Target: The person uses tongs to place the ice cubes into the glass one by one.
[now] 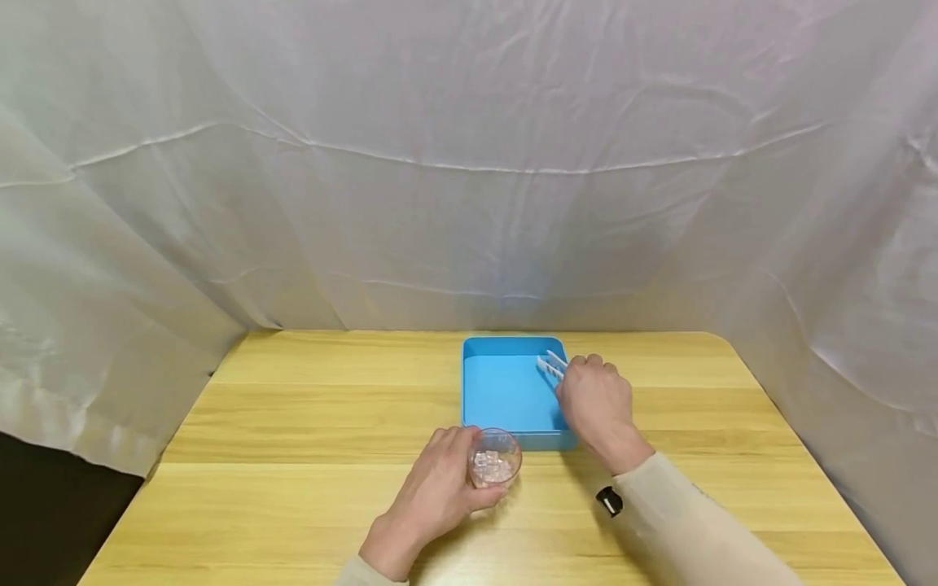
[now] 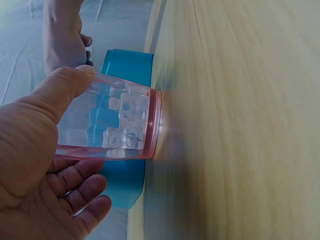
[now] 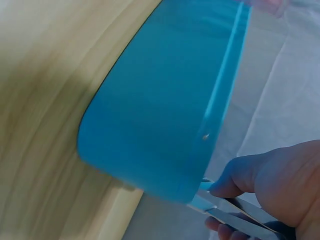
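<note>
My left hand (image 1: 440,484) holds a clear, pink-tinted cup (image 1: 495,457) by its side, thumb and fingers on opposite sides. Several clear ice cubes (image 2: 125,117) lie in the cup's lower part. Behind the cup stands an open blue box (image 1: 506,395), its floor bare where I can see it. My right hand (image 1: 597,399) is at the box's right rim and grips a pair of white tongs (image 1: 551,366). The tongs' tips reach over the inside of the box, their arms apart; nothing shows between them. In the right wrist view the box wall hides the tips.
Box and cup are on a light wooden table (image 1: 308,423). Pale grey cloth (image 1: 440,228) hangs behind the table and along both sides. A small black object with a white mark (image 1: 610,500) shows beside my right sleeve.
</note>
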The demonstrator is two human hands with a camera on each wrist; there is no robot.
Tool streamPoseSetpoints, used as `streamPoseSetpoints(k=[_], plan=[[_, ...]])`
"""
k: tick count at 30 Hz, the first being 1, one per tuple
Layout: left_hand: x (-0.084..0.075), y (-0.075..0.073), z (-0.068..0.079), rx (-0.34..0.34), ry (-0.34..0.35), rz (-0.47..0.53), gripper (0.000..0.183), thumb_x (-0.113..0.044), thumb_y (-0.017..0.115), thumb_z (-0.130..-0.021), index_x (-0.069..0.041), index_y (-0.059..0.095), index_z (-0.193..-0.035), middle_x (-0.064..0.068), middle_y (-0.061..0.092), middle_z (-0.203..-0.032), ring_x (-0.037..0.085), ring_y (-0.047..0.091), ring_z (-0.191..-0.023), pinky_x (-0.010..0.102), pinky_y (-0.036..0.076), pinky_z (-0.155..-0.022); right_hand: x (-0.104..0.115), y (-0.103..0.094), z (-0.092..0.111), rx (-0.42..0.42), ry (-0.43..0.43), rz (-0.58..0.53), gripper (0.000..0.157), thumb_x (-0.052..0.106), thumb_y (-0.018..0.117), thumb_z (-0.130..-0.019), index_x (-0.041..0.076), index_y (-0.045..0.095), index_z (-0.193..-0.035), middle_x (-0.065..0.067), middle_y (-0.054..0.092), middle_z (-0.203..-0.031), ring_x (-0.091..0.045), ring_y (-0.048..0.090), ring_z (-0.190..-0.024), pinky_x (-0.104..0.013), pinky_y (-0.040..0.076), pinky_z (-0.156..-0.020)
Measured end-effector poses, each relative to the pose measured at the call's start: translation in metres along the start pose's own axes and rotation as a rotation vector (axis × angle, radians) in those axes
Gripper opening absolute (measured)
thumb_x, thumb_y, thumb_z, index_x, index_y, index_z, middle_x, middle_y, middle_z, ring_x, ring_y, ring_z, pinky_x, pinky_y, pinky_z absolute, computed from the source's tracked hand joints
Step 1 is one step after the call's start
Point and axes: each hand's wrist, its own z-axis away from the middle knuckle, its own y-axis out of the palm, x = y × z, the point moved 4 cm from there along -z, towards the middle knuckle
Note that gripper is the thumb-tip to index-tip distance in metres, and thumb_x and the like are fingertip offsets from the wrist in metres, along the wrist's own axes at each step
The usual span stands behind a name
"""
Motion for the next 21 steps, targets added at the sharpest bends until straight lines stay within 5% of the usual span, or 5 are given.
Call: streamPoseSetpoints(k=[21], plan=[[-0.002,-0.001,0.001,-0.001,0.002,0.0,0.075,-0.047,0.091,-0.079,-0.007,0.061,-0.135,0.003,0.068,-0.124,0.019,0.059,-0.116,0.04,0.054,-0.103,0.003,0.0,0.003,0.002,-0.059,0.042,0.029,0.02,0.075,-0.091,-0.004,0.06,-0.083,-0.011,0.051,-0.069,-0.023,0.051,-0.055,-0.043,0.052,-0.044]])
